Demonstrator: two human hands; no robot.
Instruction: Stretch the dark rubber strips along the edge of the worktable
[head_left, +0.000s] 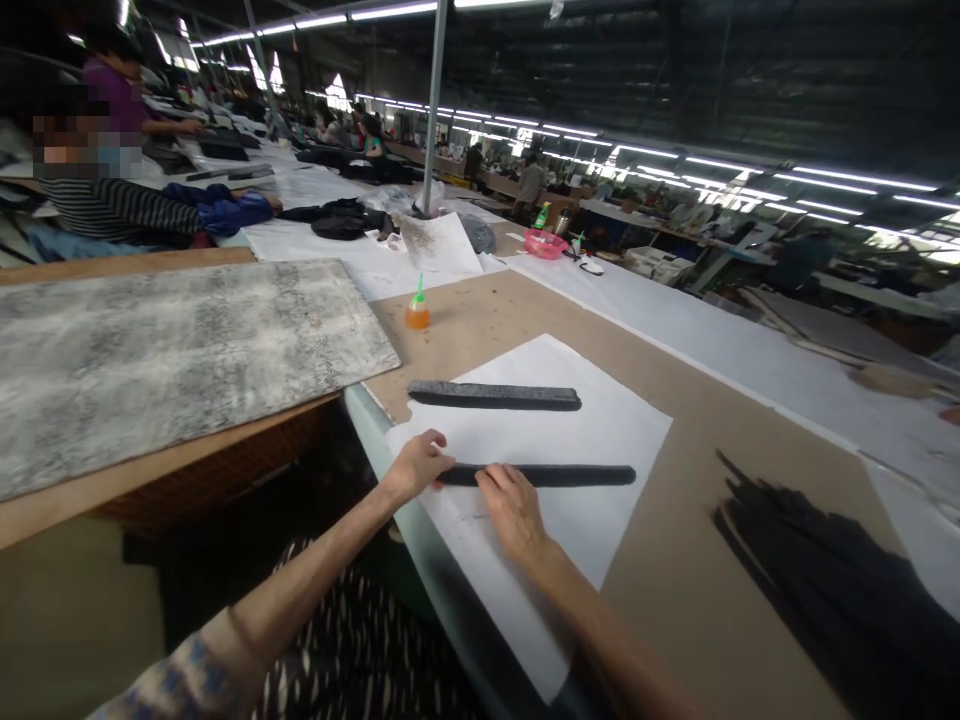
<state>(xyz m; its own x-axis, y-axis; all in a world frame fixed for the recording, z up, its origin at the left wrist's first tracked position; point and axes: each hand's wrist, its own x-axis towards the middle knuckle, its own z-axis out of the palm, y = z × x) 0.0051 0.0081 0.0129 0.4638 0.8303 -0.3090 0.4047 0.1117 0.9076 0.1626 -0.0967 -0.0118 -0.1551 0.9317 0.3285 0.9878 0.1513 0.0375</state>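
A long, narrow black strip (577, 475), which looks like folded fabric, lies across a white paper sheet (630, 420). My left hand (418, 466) pinches the strip's left end between thumb and fingers. A short way to the right, my right hand (516, 508) has its fingers bent together on the strip's near edge, its thumb partly hidden. Beyond both hands lies a grey-topped bundle of dark strips (495, 393), touched by neither. Farther back stands a small squeeze bottle (418, 308) with orange liquid and a green nozzle.
A pile of dark fabric (832, 590) lies on the brown board (675, 560) at right. At left is a mottled grey board (172, 360) on a wooden table. A pink basket (545, 244) and a metal post (435, 110) stand farther back. Co-workers sit at the upper left.
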